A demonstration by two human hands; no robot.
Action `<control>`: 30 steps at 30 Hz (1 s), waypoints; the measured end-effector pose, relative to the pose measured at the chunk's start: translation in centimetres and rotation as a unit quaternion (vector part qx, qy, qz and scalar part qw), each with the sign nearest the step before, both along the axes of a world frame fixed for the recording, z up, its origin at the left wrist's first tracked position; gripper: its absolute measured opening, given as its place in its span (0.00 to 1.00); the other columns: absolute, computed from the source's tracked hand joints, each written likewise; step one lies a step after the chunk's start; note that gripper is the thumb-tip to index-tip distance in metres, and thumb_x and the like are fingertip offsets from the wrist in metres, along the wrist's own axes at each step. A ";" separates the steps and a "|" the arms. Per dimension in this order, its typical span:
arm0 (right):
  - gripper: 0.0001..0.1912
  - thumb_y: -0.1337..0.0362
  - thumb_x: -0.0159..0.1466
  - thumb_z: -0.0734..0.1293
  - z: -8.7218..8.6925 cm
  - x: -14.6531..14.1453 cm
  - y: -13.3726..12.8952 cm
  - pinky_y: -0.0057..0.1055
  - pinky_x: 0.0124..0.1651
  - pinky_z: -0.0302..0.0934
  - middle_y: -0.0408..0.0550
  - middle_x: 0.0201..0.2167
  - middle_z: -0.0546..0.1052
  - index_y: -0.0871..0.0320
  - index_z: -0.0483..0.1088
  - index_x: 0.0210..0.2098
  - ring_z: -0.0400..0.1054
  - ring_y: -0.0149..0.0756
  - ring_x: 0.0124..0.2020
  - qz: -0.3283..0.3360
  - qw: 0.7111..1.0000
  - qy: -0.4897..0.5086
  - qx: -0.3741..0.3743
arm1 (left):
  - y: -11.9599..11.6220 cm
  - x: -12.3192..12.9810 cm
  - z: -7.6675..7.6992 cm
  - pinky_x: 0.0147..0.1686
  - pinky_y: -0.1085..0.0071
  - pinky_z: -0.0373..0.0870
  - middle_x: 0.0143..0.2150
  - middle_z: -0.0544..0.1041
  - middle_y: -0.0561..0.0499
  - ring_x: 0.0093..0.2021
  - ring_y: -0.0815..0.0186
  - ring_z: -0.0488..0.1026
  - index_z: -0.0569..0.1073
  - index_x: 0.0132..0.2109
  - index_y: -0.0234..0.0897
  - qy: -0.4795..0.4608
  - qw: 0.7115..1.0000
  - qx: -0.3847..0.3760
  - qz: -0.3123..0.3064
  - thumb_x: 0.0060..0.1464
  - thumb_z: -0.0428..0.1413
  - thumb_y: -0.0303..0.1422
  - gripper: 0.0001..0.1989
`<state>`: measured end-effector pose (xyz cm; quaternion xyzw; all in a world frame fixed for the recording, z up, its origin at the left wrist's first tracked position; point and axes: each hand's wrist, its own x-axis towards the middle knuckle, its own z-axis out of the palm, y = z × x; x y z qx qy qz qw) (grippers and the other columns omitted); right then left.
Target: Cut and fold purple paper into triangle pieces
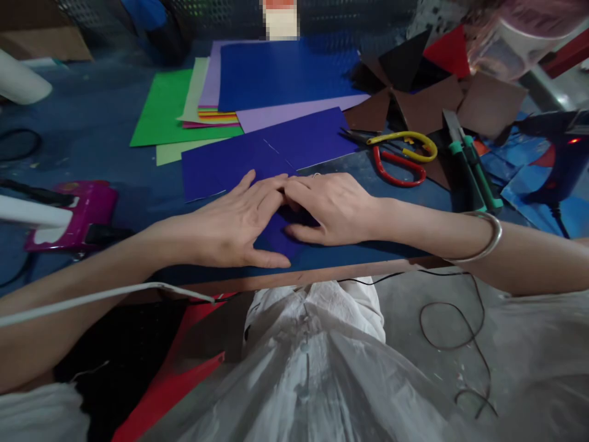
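Note:
A dark blue-purple sheet [262, 153] lies slanted on the table, with faint pale marks near its middle. My left hand [239, 224] lies flat with its fingers spread, some of them over the sheet's lower edge. Touching its fingertips is my right hand [329, 205], whose fingers are bent and pressed down, with thumb and index finger curled toward each other. Part of a blue-purple piece [280, 236] shows between the two hands; the rest is hidden under them. What the right fingers hold, if anything, cannot be made out.
Scissors [400, 156] with red and yellow handles lie right of the sheet, beside green-handled cutters [469, 162]. Coloured sheets [285, 73] are stacked behind. A glue gun [559, 153] is at the right, a magenta device [76, 215] at the left. Brown scraps [427, 104] lie at the back right.

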<state>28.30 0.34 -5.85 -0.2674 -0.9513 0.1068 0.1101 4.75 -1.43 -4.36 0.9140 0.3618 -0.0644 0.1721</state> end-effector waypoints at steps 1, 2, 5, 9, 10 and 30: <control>0.23 0.50 0.68 0.67 0.1 0.0 -0.2 0.40 0.47 0.63 0.57 0.50 0.79 0.61 0.67 0.54 0.73 0.49 0.47 -0.010 1.000 0.005 -0.011 | 0.0 0.0 0.0 0.76 0.36 0.37 0.78 0.55 0.28 0.79 0.39 0.48 0.58 0.71 0.29 0.000 1.000 0.000 0.006 0.55 0.58 0.63 0.51; 0.28 0.46 0.66 0.70 0.3 0.0 -0.5 0.42 0.49 0.63 0.58 0.50 0.79 0.61 0.67 0.54 0.73 0.51 0.49 -0.022 0.999 0.008 -0.023 | 0.0 0.1 0.0 0.76 0.35 0.37 0.78 0.55 0.28 0.79 0.38 0.49 0.58 0.71 0.30 -0.003 1.000 -0.002 0.010 0.54 0.58 0.63 0.52; 0.34 0.44 0.60 0.75 0.8 -0.2 -0.9 0.45 0.54 0.62 0.59 0.50 0.78 0.62 0.67 0.54 0.72 0.53 0.52 -0.050 0.997 0.003 -0.053 | 0.1 0.1 -0.1 0.75 0.32 0.37 0.78 0.55 0.31 0.78 0.36 0.50 0.59 0.72 0.34 -0.019 1.000 -0.007 0.014 0.52 0.59 0.64 0.52; 0.30 0.48 0.61 0.78 1.3 -0.1 -0.9 0.45 0.53 0.61 0.55 0.49 0.78 0.59 0.67 0.51 0.73 0.50 0.50 -0.064 0.992 -0.007 -0.109 | 0.3 0.1 0.0 0.75 0.32 0.37 0.76 0.59 0.32 0.76 0.35 0.55 0.66 0.67 0.34 -0.040 0.999 -0.011 0.012 0.52 0.60 0.65 0.48; 0.29 0.49 0.61 0.78 1.4 -0.1 -0.8 0.44 0.53 0.60 0.53 0.49 0.78 0.59 0.67 0.51 0.72 0.49 0.49 -0.066 0.990 -0.007 -0.123 | 0.3 0.1 0.0 0.75 0.32 0.37 0.76 0.61 0.33 0.76 0.35 0.56 0.67 0.66 0.34 -0.042 0.999 -0.011 0.012 0.51 0.60 0.65 0.47; 0.19 0.64 0.59 0.78 1.5 3.5 0.8 0.36 0.45 0.61 0.48 0.41 0.75 0.56 0.67 0.42 0.68 0.40 0.42 -0.126 0.978 0.033 -0.164 | 0.2 0.3 -0.1 0.73 0.27 0.40 0.77 0.57 0.28 0.77 0.33 0.53 0.67 0.69 0.31 -0.055 0.998 0.011 0.004 0.53 0.60 0.64 0.49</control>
